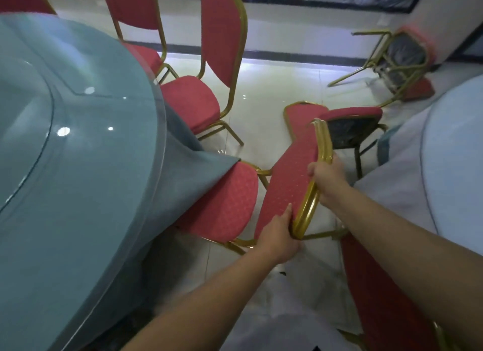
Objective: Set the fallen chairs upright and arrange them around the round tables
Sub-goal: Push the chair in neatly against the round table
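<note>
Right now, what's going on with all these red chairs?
A person is tidying a dining room. Both hands grip the gold-framed back of one red chair, left hand low, right hand higher, its seat at the round table draped in grey-blue cloth. Two chairs already stand upright at that table. Two still lie tipped on the floor: one just behind, another by the far wall.
</note>
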A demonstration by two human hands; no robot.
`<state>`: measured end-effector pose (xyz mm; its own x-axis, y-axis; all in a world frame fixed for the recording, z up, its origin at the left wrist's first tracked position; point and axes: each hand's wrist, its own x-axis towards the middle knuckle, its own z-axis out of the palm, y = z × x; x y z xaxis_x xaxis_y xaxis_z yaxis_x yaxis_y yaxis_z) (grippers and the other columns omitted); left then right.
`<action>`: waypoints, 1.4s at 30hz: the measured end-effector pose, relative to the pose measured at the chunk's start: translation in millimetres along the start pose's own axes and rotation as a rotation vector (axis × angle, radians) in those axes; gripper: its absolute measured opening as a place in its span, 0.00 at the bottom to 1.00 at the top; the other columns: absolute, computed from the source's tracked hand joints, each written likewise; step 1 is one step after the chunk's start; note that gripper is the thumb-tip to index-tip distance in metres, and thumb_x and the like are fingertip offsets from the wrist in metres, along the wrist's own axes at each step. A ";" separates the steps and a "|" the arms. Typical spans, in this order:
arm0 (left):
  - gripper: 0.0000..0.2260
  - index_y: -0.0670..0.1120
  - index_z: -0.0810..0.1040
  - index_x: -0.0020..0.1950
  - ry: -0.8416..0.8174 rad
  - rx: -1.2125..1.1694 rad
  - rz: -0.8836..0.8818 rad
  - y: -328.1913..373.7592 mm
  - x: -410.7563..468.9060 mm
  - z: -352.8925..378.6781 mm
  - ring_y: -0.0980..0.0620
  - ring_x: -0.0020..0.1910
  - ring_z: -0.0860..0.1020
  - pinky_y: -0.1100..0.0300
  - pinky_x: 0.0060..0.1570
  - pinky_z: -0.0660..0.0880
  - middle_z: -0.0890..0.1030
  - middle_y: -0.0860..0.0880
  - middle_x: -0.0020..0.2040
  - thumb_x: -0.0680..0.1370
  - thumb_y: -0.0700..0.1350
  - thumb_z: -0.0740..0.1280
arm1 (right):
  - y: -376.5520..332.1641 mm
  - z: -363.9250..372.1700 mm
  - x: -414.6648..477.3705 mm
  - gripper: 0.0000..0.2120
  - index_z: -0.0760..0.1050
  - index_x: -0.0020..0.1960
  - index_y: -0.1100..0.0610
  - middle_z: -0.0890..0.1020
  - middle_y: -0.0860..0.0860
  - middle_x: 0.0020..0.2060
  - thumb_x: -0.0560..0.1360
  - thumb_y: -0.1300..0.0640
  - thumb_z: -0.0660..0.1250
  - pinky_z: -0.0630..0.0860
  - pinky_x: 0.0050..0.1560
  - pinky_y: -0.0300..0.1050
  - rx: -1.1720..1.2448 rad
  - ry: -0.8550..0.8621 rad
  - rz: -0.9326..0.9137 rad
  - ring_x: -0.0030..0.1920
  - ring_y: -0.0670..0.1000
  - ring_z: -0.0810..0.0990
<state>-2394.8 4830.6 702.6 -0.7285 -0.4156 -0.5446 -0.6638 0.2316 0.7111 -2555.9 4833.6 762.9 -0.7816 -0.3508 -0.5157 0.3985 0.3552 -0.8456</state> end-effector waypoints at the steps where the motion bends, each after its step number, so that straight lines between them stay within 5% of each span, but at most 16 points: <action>1: 0.48 0.58 0.46 0.80 -0.022 0.014 0.016 6.6 -2.7 9.7 0.46 0.61 0.75 0.50 0.58 0.76 0.71 0.49 0.65 0.71 0.48 0.75 | 2.2 -15.5 -3.4 0.21 0.76 0.53 0.50 0.77 0.54 0.41 0.68 0.72 0.61 0.78 0.38 0.49 -0.013 0.035 0.003 0.41 0.54 0.78; 6: 0.49 0.56 0.46 0.81 -0.115 0.019 0.068 32.8 -1.5 40.4 0.43 0.64 0.73 0.48 0.62 0.74 0.69 0.47 0.67 0.71 0.48 0.76 | 7.4 -66.1 -3.5 0.21 0.76 0.49 0.46 0.79 0.51 0.41 0.66 0.70 0.63 0.80 0.36 0.50 -0.087 0.169 -0.033 0.41 0.53 0.79; 12: 0.47 0.58 0.46 0.80 -0.034 -0.050 0.049 57.7 24.1 43.9 0.44 0.63 0.72 0.47 0.62 0.74 0.68 0.48 0.66 0.72 0.47 0.75 | -12.4 -74.7 34.8 0.19 0.76 0.54 0.51 0.80 0.54 0.44 0.68 0.68 0.63 0.83 0.45 0.58 -0.152 0.051 -0.058 0.49 0.61 0.82; 14: 0.46 0.59 0.46 0.80 0.023 -0.082 0.039 67.7 40.0 42.2 0.46 0.62 0.72 0.49 0.62 0.74 0.68 0.49 0.66 0.73 0.48 0.74 | -28.1 -70.5 54.1 0.21 0.75 0.57 0.51 0.80 0.53 0.43 0.69 0.68 0.63 0.83 0.38 0.51 -0.170 0.002 -0.052 0.44 0.58 0.83; 16: 0.46 0.61 0.45 0.80 0.063 -0.118 0.021 74.9 58.1 37.2 0.48 0.60 0.72 0.51 0.60 0.74 0.68 0.50 0.65 0.73 0.48 0.73 | -44.5 -61.5 72.7 0.21 0.75 0.57 0.50 0.78 0.51 0.40 0.69 0.69 0.62 0.79 0.33 0.44 -0.166 -0.048 -0.050 0.40 0.53 0.80; 22: 0.45 0.63 0.45 0.79 0.142 -0.189 -0.038 81.4 95.6 7.0 0.49 0.60 0.73 0.49 0.59 0.76 0.68 0.52 0.63 0.73 0.48 0.73 | -73.0 -21.0 116.6 0.19 0.74 0.51 0.52 0.74 0.52 0.39 0.68 0.72 0.61 0.78 0.40 0.51 -0.170 -0.127 -0.079 0.39 0.53 0.77; 27: 0.44 0.63 0.47 0.79 0.250 -0.215 -0.083 78.6 108.3 -19.7 0.47 0.54 0.76 0.47 0.49 0.81 0.70 0.52 0.59 0.73 0.47 0.73 | -90.2 18.4 130.7 0.20 0.72 0.54 0.53 0.72 0.49 0.37 0.67 0.70 0.63 0.71 0.30 0.42 -0.249 -0.193 -0.123 0.35 0.49 0.73; 33: 0.45 0.60 0.50 0.80 0.259 -0.308 -0.108 64.4 120.3 -55.3 0.48 0.66 0.73 0.48 0.64 0.75 0.72 0.52 0.69 0.72 0.42 0.74 | -95.1 68.0 142.6 0.19 0.74 0.54 0.51 0.71 0.48 0.35 0.68 0.69 0.61 0.70 0.31 0.44 -0.183 -0.192 -0.144 0.34 0.49 0.72; 42: 0.45 0.66 0.51 0.77 0.243 -0.338 -0.124 44.7 125.9 -79.2 0.47 0.65 0.74 0.49 0.63 0.75 0.72 0.51 0.70 0.72 0.44 0.75 | -94.3 99.4 149.3 0.21 0.72 0.65 0.51 0.74 0.49 0.41 0.74 0.66 0.61 0.70 0.31 0.43 -0.179 -0.122 -0.153 0.36 0.48 0.74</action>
<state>-2502.8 4718.9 701.1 -0.5588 -0.6261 -0.5438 -0.6218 -0.1175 0.7743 -2662.5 4661.6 751.9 -0.7584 -0.5103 -0.4055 0.1803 0.4336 -0.8829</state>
